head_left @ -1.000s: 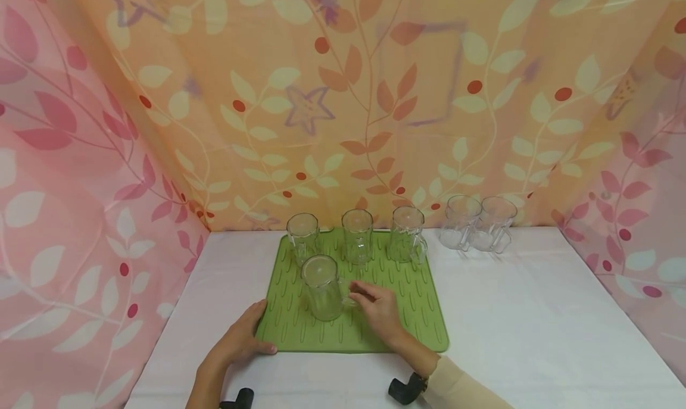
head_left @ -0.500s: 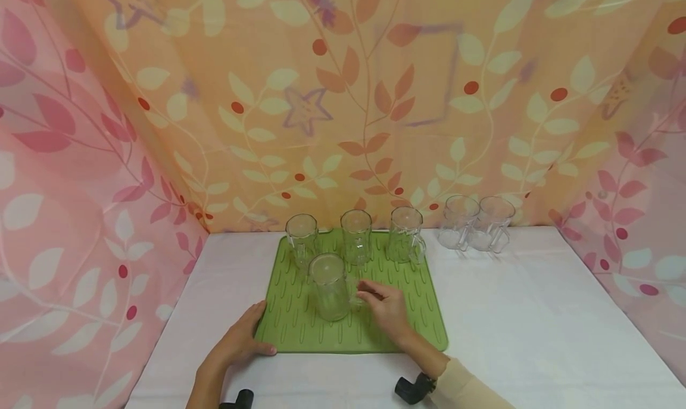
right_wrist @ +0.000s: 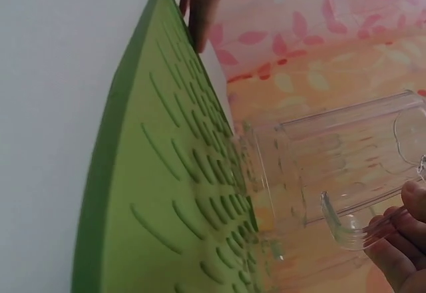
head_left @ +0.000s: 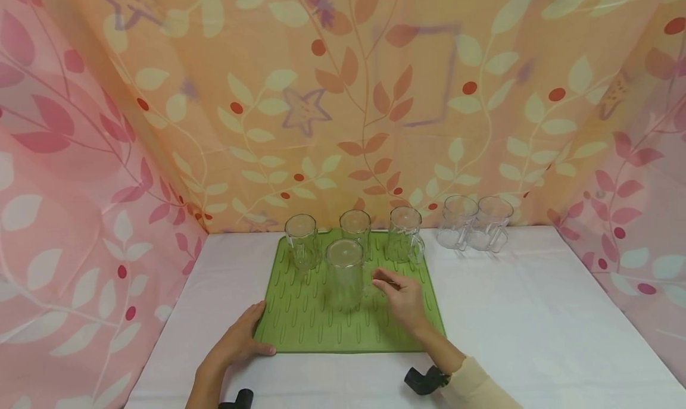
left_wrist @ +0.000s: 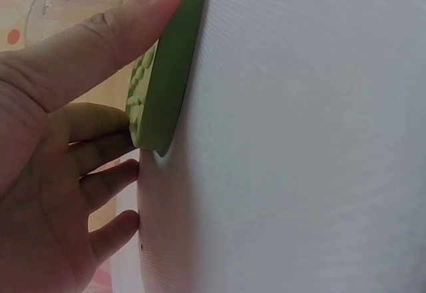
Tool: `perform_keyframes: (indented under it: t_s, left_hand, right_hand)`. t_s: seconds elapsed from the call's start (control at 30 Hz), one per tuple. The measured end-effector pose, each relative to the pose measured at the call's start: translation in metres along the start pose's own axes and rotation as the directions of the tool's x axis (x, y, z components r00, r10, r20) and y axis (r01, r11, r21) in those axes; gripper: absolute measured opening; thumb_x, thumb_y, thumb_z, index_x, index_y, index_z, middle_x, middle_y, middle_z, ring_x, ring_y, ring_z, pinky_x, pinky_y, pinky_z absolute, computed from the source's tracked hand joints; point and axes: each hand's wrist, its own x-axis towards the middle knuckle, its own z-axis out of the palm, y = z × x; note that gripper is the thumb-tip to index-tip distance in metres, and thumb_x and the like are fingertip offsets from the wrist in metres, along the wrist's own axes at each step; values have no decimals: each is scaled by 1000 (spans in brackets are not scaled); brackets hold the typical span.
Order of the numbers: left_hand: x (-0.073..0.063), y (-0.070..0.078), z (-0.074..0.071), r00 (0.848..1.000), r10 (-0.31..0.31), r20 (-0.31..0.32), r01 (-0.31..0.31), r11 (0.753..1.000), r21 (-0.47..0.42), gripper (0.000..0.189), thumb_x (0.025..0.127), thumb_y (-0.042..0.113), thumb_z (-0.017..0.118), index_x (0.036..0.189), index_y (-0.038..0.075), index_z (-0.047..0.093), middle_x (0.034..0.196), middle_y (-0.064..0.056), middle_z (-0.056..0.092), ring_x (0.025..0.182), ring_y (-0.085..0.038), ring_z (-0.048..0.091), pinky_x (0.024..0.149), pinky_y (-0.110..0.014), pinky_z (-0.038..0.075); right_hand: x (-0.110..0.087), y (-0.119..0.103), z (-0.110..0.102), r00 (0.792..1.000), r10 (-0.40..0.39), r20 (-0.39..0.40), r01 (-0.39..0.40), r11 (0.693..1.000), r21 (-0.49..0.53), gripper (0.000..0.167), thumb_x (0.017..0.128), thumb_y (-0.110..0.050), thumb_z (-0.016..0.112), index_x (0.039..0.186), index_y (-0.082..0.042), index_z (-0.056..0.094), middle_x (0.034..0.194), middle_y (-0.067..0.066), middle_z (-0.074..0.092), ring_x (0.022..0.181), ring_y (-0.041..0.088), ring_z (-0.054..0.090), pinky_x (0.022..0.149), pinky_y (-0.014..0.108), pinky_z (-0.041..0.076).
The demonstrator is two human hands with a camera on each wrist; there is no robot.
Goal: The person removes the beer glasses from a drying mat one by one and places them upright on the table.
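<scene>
In the head view, a clear glass mug (head_left: pixel 345 281) stands upright over the middle of the green ridged mat (head_left: pixel 300 331). My right hand (head_left: pixel 402 296) pinches its handle from the right; the right wrist view shows the fingers and thumb on that handle (right_wrist: pixel 346 230). Whether the mug's base touches the mat I cannot tell. At the mat's front left corner rests my left hand (head_left: pixel 241 334), its thumb against the front edge and its fingers along the left side. Three more glass mugs line the mat's back: left (head_left: pixel 302 242), middle (head_left: pixel 355 224) and right (head_left: pixel 405 236).
Two further glass mugs, one (head_left: pixel 455 224) beside the other (head_left: pixel 490 224), stand on the white tabletop (head_left: pixel 514 319) right of the mat. Patterned cloth (head_left: pixel 343 99) hangs behind the table and along both sides.
My right hand has carried the held mug rightward and a little toward the back row, so it now partly covers the middle mug. My left hand stays at the mat's corner.
</scene>
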Motion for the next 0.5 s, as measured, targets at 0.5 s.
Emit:
perform_keyframes:
  t_s: [0.5]
  left_hand:
    - [1, -1, 1, 1000, -4, 2, 4, 1000, 0, 119, 57, 30, 91, 150, -6, 28, 154, -31, 28, 143, -50, 24, 114, -65, 26]
  right_hand:
    - [7, -21, -40, 989, -122, -81, 117, 990, -75, 25, 76, 10, 75, 100, 12, 72, 89, 26, 73, 81, -5, 70, 69, 13, 57]
